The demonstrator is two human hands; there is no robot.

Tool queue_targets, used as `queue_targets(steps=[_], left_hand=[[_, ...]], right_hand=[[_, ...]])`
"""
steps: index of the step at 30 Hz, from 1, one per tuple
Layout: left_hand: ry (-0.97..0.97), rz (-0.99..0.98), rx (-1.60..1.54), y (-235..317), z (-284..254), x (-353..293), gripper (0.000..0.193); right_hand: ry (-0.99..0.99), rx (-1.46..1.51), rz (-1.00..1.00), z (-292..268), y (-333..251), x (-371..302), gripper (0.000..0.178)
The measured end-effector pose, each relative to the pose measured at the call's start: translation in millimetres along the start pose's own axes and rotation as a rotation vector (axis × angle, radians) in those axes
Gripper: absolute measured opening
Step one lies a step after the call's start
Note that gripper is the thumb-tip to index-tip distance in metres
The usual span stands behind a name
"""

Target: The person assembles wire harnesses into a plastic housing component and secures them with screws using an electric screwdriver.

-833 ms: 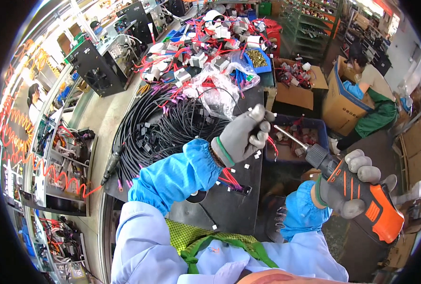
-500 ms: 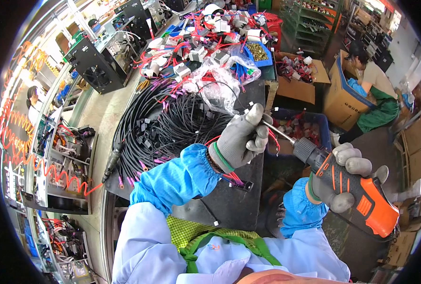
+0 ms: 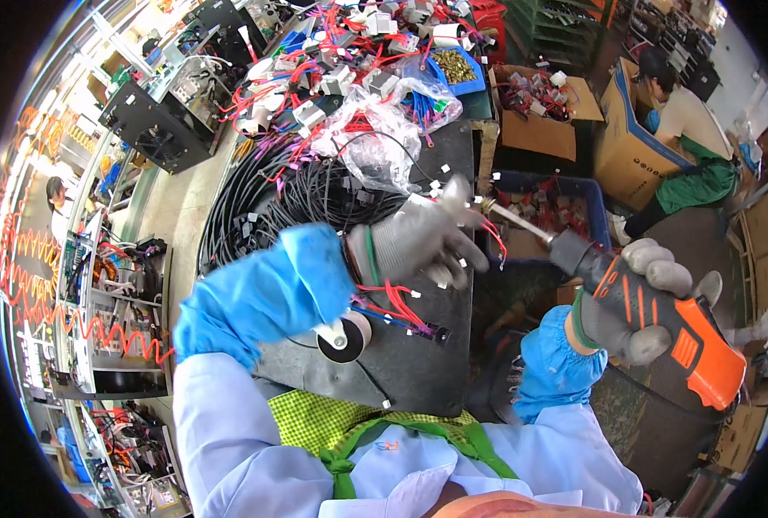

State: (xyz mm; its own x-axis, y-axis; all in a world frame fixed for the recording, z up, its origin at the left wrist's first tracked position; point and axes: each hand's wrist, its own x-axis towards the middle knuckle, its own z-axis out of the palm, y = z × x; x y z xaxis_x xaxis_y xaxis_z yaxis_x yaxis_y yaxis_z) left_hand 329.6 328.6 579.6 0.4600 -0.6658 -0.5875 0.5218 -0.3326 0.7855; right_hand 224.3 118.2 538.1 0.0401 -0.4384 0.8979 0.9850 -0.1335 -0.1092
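My right hand (image 3: 656,269), in a grey glove, grips a black-and-orange power screwdriver (image 3: 628,302). Its long metal shaft (image 3: 522,223) points left; a small brass-coloured piece (image 3: 488,205) shows at the tip. Just left of that tip is my left hand (image 3: 427,242), also gloved, blurred by motion, with fingers apart and nothing visible in them. Below it on the black table, red wires (image 3: 393,302) run to a black connector (image 3: 438,333). A round white part with a black centre (image 3: 345,337) lies near my left sleeve, partly covered by it.
Coiled black cables (image 3: 263,198) fill the table's left side, with heaped wired parts (image 3: 349,82) and a blue tray of brass pieces (image 3: 453,69) beyond. A blue bin (image 3: 596,203) and a cardboard box (image 3: 539,134) stand right. Another person (image 3: 691,121) bends over a large carton (image 3: 639,168).
My left hand has come away from the screwdriver's tip, its fingers spreading. The left forearm has shifted left, uncovering the round white part. The screwdriver has moved slightly right and down.
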Motion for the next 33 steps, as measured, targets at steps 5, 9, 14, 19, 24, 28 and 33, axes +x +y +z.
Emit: queue_targets(steps=[5, 9, 14, 19, 24, 28, 33], left_hand=[[0.456, 0.742, 1.309, 55, -132, 96, 0.034], [0.408, 0.671, 1.84, 54, -178, 176, 0.017], [0.336, 0.289, 2.221, 41, -179, 232, 0.022], [0.312, 0.601, 2.237, 35, -192, 229, 0.019], [0.95, 1.213, 1.412, 77, -196, 211, 0.026], [1.836, 0.775, 2.243, 128, -204, 125, 0.019], [1.136, 1.502, 0.546, 144, -155, 6, 0.02]], right_hand=[[0.059, -0.132, 0.008, -28, 2, 3, 0.09], [0.0, -0.118, 0.021, -33, 16, -3, 0.091], [-0.053, -0.129, 0.027, -48, 25, -8, 0.089], [-0.041, -0.148, 0.11, -59, 23, -15, 0.07], [-0.033, -0.144, 0.219, -66, 9, -18, 0.069], [-0.055, -0.141, 0.244, -47, 6, -14, 0.065], [0.048, -0.065, 0.195, -2, -12, -6, 0.07]])
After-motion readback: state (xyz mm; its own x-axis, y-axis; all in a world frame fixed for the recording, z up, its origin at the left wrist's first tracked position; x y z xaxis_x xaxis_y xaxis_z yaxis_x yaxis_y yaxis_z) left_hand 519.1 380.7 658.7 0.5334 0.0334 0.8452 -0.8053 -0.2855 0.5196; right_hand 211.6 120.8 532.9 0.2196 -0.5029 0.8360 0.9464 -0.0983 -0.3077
